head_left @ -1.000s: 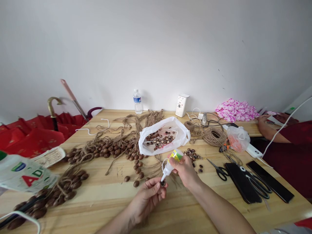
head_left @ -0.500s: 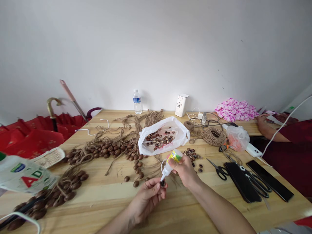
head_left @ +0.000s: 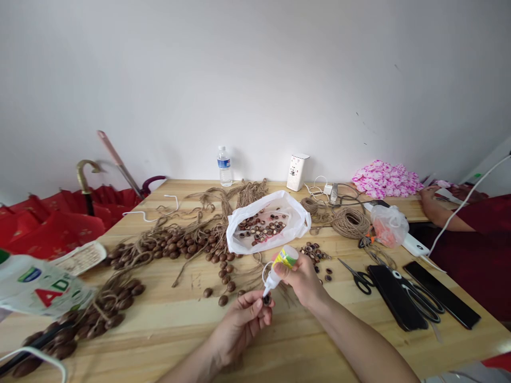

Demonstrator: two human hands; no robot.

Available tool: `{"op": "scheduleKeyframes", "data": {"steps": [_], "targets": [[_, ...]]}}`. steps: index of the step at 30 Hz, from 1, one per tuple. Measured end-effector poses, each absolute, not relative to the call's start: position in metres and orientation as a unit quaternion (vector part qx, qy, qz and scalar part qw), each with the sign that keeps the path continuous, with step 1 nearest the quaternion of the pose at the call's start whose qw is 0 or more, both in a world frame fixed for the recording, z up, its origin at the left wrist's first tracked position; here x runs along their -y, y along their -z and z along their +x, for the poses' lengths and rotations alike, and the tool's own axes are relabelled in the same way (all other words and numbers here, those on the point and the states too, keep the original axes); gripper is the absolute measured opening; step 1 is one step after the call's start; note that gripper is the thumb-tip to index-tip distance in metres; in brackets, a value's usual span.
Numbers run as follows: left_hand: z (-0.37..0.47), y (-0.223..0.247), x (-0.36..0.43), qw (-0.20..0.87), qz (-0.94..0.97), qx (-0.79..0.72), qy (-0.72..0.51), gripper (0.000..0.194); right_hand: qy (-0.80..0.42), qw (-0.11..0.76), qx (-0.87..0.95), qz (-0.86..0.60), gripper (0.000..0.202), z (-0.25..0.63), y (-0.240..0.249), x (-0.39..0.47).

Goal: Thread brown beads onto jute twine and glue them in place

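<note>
Dark-brown hollow shell piece (head_left: 266, 300): lower centre of the frame, above the pale wooden table (head_left: 175, 324), its dark opening facing upward.
Left hand (head_left: 246, 315): thumb and fingers drawn together in a pinch on the shell piece.
White plastic squeeze bottle with a yellow-and-green wrapper (head_left: 286, 257): tilted, its narrow nozzle pointing down at the shell; contact cannot be told.
Right hand (head_left: 304, 279): curled round the bottle.
Shell at the nozzle: bottle and piece already brought together; whether any liquid has come out is too small to see.
Loose open shells: many apparently left, in the white plastic bag (head_left: 235, 242) at the centre and the small dark shell pile (head_left: 312, 251) right of it.
Round brown balls with tan cords (head_left: 171, 246): massed centre left, seemingly the finished share.
Tan cord coil (head_left: 351, 223): right of centre, near the black-handled scissors (head_left: 364, 284).
</note>
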State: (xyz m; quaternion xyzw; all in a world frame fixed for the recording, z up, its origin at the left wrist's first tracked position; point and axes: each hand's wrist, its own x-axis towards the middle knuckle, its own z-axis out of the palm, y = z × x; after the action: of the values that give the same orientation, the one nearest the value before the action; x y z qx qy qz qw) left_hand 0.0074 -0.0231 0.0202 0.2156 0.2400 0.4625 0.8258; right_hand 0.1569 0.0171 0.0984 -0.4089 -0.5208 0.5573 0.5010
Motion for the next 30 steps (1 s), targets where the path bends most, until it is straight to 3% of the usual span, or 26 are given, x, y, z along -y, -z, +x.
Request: {"op": "scheduleKeyframes", "data": {"steps": [30], "targets": [[0.005,-0.023,0.0239,0.828,0.191,-0.256,-0.461,0.019,-0.545,0.493,0.555,-0.391,0.037,0.1587,-0.1075,-0.012]]}}
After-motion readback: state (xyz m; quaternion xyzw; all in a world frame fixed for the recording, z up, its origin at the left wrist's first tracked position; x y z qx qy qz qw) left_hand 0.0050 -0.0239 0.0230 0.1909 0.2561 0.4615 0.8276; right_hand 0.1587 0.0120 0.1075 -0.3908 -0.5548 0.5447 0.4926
